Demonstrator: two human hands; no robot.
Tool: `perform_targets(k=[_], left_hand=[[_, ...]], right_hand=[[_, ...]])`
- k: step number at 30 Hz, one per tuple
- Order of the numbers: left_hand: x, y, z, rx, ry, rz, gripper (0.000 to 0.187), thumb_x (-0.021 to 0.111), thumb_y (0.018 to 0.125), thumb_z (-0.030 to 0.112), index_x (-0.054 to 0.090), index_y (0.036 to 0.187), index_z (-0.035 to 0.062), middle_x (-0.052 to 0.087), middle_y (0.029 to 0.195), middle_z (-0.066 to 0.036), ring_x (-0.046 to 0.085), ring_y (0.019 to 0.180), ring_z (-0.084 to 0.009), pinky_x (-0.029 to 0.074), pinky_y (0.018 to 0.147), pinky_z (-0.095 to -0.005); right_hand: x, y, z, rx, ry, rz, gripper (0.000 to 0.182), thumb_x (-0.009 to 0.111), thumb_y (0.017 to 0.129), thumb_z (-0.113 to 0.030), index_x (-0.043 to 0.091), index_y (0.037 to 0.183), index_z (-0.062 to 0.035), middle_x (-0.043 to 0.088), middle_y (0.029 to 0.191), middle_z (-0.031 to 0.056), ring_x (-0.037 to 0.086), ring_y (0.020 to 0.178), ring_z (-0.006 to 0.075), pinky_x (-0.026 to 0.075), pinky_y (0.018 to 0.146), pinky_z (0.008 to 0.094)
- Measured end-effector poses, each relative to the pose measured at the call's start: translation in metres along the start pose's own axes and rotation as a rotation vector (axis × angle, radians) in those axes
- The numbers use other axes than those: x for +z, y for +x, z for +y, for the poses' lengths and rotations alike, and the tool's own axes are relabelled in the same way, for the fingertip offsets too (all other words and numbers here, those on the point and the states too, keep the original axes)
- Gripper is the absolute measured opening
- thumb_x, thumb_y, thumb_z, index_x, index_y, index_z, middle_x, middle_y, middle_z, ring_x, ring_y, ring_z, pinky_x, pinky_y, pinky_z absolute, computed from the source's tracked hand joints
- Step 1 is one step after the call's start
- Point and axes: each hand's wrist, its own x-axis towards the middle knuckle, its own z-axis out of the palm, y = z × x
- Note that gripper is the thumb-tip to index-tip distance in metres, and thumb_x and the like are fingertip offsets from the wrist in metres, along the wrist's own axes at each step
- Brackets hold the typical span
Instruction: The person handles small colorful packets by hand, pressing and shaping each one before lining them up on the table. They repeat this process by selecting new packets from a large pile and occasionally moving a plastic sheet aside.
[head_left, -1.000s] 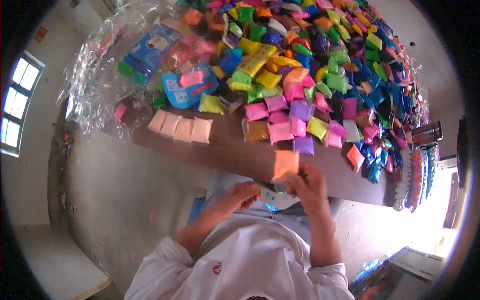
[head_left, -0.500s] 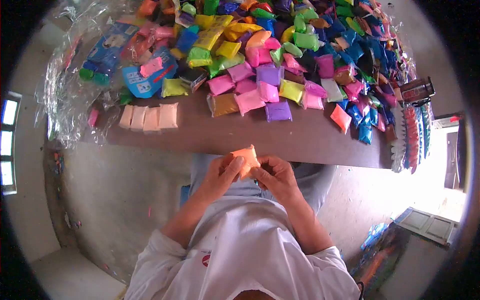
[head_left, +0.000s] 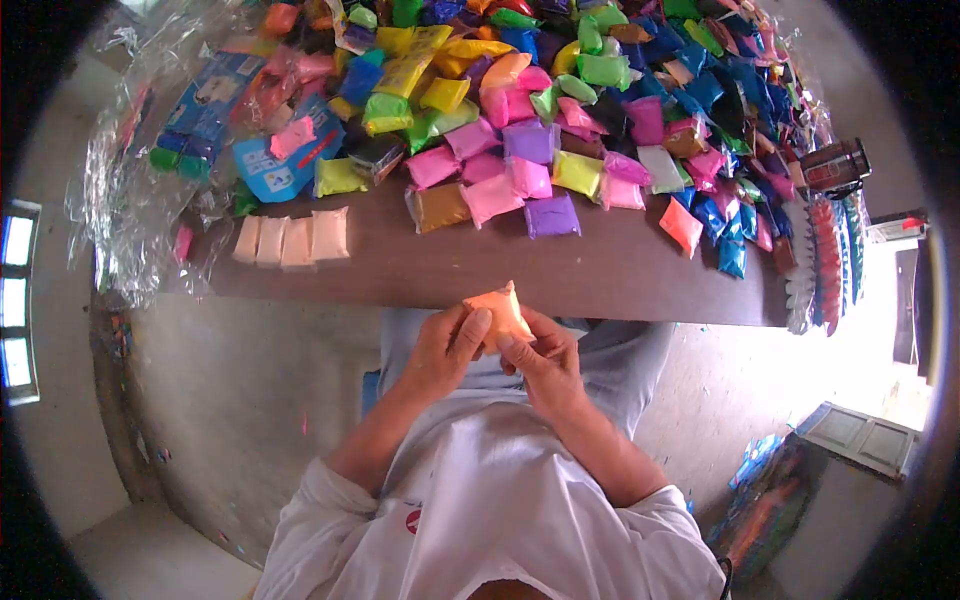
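Between my two hands, just in front of the table's near edge, is a small orange packet. My left hand is closed on its left side, thumb on top. My right hand pinches its lower right side between thumb and fingers. Beyond them on the brown table lie several packets: a row of pale peach ones at the left, a brown one, pink ones and a purple one in the middle.
A large heap of coloured packets covers the back of the table. Crumpled clear plastic lies at the left, near a blue printed package. At the right are a dark can and strips of scalloped plastic.
The orange packet shows more of its face now. My right thumb and fingers have shifted slightly left along it. The view has moved a little.
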Motion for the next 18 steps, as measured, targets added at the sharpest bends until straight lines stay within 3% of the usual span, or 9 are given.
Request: perform_targets(k=[2, 4, 5, 7, 10, 13, 16, 17, 18], left_hand=[[0.001, 0.000, 0.001, -0.014, -0.031, -0.011, 0.034, 0.044, 0.093, 0.032, 0.055, 0.086, 0.0008, 0.050, 0.061, -0.001, 0.044, 0.054, -0.0071, 0.036, 0.048, -0.0241], [0.001, 0.000, -0.001, -0.066, -0.238, -0.065, 0.033, 0.043, 0.094, 0.032, 0.055, 0.086, 0.0018, 0.049, 0.063, 0.002, 0.042, 0.053, -0.0053, 0.035, 0.047, -0.0227], [0.000, 0.000, -0.003, -0.064, -0.234, -0.056, 0.033, 0.043, 0.094, 0.032, 0.055, 0.086, 0.0018, 0.049, 0.063, 0.002, 0.042, 0.053, -0.0053, 0.035, 0.047, -0.0227], [-0.002, 0.000, -0.009, -0.111, -0.367, -0.073, 0.032, 0.045, 0.093, 0.032, 0.055, 0.086, 0.0022, 0.050, 0.067, 0.002, 0.041, 0.054, -0.0040, 0.034, 0.047, -0.0217], [-0.007, -0.007, -0.035, -0.169, -0.208, -0.058, 0.030, 0.045, 0.093, 0.029, 0.056, 0.086, 0.0019, 0.050, 0.066, 0.001, 0.042, 0.054, -0.0047, 0.036, 0.048, -0.0230], [-0.009, -0.021, -0.047, -0.318, -0.069, -0.127, 0.025, 0.045, 0.091, 0.024, 0.056, 0.087, 0.0020, 0.051, 0.064, 0.000, 0.044, 0.055, -0.0083, 0.039, 0.052, -0.0267], [-0.010, -0.030, -0.062, -0.314, 0.225, -0.175, 0.022, 0.045, 0.090, 0.021, 0.056, 0.088, 0.0020, 0.056, 0.067, -0.003, 0.052, 0.060, -0.0158, 0.043, 0.060, -0.0312], [-0.001, -0.032, -0.105, -0.145, 0.209, -0.070, 0.020, 0.047, 0.089, 0.018, 0.058, 0.091, 0.0018, 0.062, 0.080, -0.008, 0.058, 0.074, -0.0227, 0.044, 0.070, -0.0339], [0.001, -0.030, -0.112, -0.145, 0.201, -0.061, 0.020, 0.047, 0.089, 0.018, 0.058, 0.091, 0.0018, 0.062, 0.080, -0.008, 0.058, 0.074, -0.0227, 0.044, 0.070, -0.0339]], right_hand=[[0.002, -0.001, -0.004, -0.039, -0.064, 0.036, 0.029, 0.064, 0.083, -0.018, 0.058, 0.106, -0.0019, 0.057, 0.076, 0.0003, 0.048, 0.059, 0.0074, 0.039, 0.052, 0.0206], [0.003, 0.001, -0.006, -0.450, -0.702, 0.201, 0.032, 0.069, 0.076, -0.014, 0.059, 0.105, -0.0049, 0.056, 0.073, 0.0032, 0.049, 0.058, 0.0098, 0.040, 0.052, 0.0218], [0.007, 0.003, -0.007, -0.453, -0.698, 0.192, 0.032, 0.069, 0.076, -0.014, 0.059, 0.105, -0.0049, 0.056, 0.073, 0.0032, 0.049, 0.058, 0.0098, 0.040, 0.052, 0.0218], [0.016, 0.011, -0.008, -0.769, -0.847, 0.256, 0.032, 0.071, 0.069, -0.010, 0.060, 0.100, -0.0074, 0.055, 0.073, 0.0071, 0.053, 0.060, 0.0167, 0.043, 0.054, 0.0263], [0.024, 0.033, -0.013, -0.897, -1.209, 0.157, 0.025, 0.069, 0.070, -0.010, 0.060, 0.093, -0.0081, 0.055, 0.075, 0.0084, 0.055, 0.063, 0.0229, 0.045, 0.057, 0.0325], [0.043, 0.062, 0.000, -0.949, -1.307, 0.131, 0.022, 0.067, 0.071, -0.012, 0.058, 0.091, -0.0089, 0.054, 0.075, 0.0085, 0.054, 0.066, 0.0261, 0.045, 0.058, 0.0368], [0.068, 0.075, 0.013, -0.872, -1.384, 0.090, 0.031, 0.068, 0.065, -0.009, 0.058, 0.094, -0.0064, 0.056, 0.080, 0.0090, 0.056, 0.074, 0.0270, 0.046, 0.063, 0.0368], [0.080, 0.076, 0.010, -0.896, -1.369, 0.083, 0.034, 0.068, 0.067, -0.011, 0.058, 0.099, -0.0056, 0.055, 0.080, 0.0096, 0.055, 0.073, 0.0285, 0.046, 0.064, 0.0383], [0.086, 0.076, 0.013, -0.898, -1.373, 0.071, 0.034, 0.068, 0.067, -0.011, 0.058, 0.099, -0.0056, 0.055, 0.080, 0.0096, 0.055, 0.073, 0.0285, 0.046, 0.064, 0.0383]])
